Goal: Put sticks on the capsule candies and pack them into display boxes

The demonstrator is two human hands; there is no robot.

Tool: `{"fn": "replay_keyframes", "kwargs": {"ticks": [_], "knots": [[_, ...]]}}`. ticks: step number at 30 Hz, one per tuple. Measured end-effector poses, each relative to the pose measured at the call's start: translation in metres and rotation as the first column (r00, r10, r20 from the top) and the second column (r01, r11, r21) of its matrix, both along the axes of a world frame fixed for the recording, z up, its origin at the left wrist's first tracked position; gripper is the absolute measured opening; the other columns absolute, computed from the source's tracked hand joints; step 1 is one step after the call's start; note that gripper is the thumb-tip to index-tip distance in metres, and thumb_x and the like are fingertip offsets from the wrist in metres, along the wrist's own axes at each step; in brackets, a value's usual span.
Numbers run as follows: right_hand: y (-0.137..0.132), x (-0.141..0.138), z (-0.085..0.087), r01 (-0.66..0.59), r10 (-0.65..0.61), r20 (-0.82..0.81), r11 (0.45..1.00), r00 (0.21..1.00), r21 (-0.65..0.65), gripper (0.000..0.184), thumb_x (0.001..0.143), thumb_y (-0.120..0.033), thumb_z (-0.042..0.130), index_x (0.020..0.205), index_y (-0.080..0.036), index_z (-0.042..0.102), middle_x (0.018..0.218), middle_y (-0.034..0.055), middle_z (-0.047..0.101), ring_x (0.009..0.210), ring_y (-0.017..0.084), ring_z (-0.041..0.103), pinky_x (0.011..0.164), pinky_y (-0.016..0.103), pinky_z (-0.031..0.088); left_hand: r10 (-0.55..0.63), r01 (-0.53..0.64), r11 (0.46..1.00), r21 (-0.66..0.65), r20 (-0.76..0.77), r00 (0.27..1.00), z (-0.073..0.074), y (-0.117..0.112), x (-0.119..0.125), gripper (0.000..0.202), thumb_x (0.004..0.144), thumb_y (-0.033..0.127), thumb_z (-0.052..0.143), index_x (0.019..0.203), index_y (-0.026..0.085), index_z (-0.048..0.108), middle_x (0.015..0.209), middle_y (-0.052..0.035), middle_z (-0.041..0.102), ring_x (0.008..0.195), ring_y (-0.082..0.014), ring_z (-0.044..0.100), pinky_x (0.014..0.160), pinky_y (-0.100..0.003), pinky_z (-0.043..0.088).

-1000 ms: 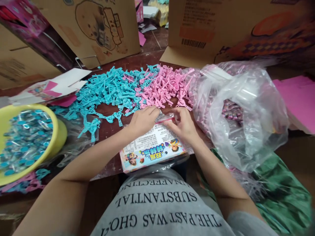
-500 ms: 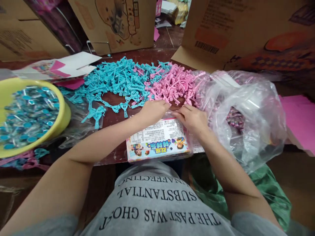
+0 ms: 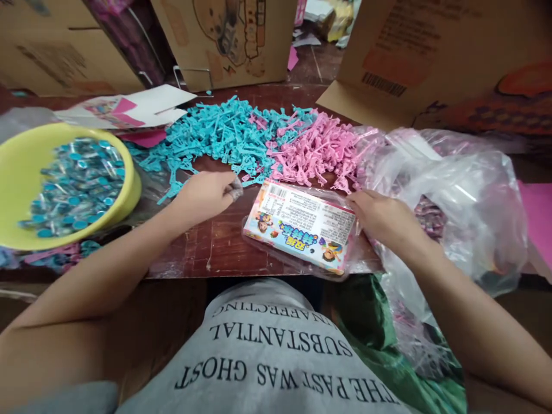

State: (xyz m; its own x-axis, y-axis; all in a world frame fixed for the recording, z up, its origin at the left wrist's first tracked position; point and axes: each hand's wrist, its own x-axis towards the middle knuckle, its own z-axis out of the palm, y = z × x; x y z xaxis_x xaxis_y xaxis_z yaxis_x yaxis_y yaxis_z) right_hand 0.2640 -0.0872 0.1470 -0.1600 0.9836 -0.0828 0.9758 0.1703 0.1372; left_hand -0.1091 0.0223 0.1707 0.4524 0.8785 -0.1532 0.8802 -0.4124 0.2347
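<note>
A flat printed box in clear plastic wrap lies face up at the table's front edge, turned at a slant. My right hand pinches the wrap at its far right corner. Left of the box, apart from it, my left hand is closed. A small greyish crumpled bit shows at its fingertips; I cannot make out what it is. Just beyond the hands spread a heap of turquoise plastic pieces and a heap of pink plastic pieces.
At left stands a yellow basin with many small clear tubes with blue ends. A clear plastic bag of pink-toned items sits at right. Cardboard boxes line the back. White card sheets lie behind the basin.
My hands have moved apart, the left one to the left and off the box, the right one to the right. The box has shifted right and turned. The camera view has swung slightly left.
</note>
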Motion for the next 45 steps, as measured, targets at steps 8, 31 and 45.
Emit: {"fn": "replay_keyframes", "kwargs": {"ticks": [8, 31, 45], "knots": [[-0.006, 0.003, -0.043, 0.196, -0.083, -0.326, 0.924, 0.942, 0.329, 0.048, 0.110, -0.035, 0.043, 0.151, -0.016, 0.059, 0.150, 0.0203, 0.066, 0.134, 0.036, 0.067, 0.107, 0.049, 0.057, 0.522, -0.109, 0.758, -0.643, 0.497, 0.694, -0.098, -0.003, 0.004, 0.024, 0.094, 0.034, 0.059, 0.111, 0.019, 0.069, 0.109, -0.0090, 0.080, 0.086, -0.0235, 0.077, 0.068, -0.032, 0.060], [-0.025, 0.000, -0.036, 0.702, -0.319, -0.797, 0.690, 0.512, 0.175, 0.042, 0.093, -0.060, 0.060, 0.082, -0.021, 0.072, 0.074, 0.0057, 0.072, 0.065, 0.019, 0.059, 0.064, 0.034, 0.042, 0.250, -0.179, 0.968, -0.176, 0.752, 0.610, -0.053, -0.023, 0.008, 0.033, 0.101, 0.045, 0.062, 0.127, 0.024, 0.062, 0.075, 0.0008, 0.067, 0.067, -0.0183, 0.063, 0.063, -0.028, 0.052], [-0.020, 0.003, -0.019, 0.551, -0.312, -0.627, 0.803, 0.713, 0.227, 0.043, 0.098, -0.061, 0.052, 0.084, -0.026, 0.074, 0.078, 0.0088, 0.076, 0.069, 0.024, 0.066, 0.068, 0.038, 0.043, 0.012, 0.018, 0.971, -0.237, 0.124, 0.992, -0.055, -0.005, -0.010, 0.015, 0.073, 0.023, 0.060, 0.085, 0.024, 0.068, 0.088, -0.0072, 0.080, 0.078, -0.0266, 0.072, 0.069, -0.032, 0.048]]}}
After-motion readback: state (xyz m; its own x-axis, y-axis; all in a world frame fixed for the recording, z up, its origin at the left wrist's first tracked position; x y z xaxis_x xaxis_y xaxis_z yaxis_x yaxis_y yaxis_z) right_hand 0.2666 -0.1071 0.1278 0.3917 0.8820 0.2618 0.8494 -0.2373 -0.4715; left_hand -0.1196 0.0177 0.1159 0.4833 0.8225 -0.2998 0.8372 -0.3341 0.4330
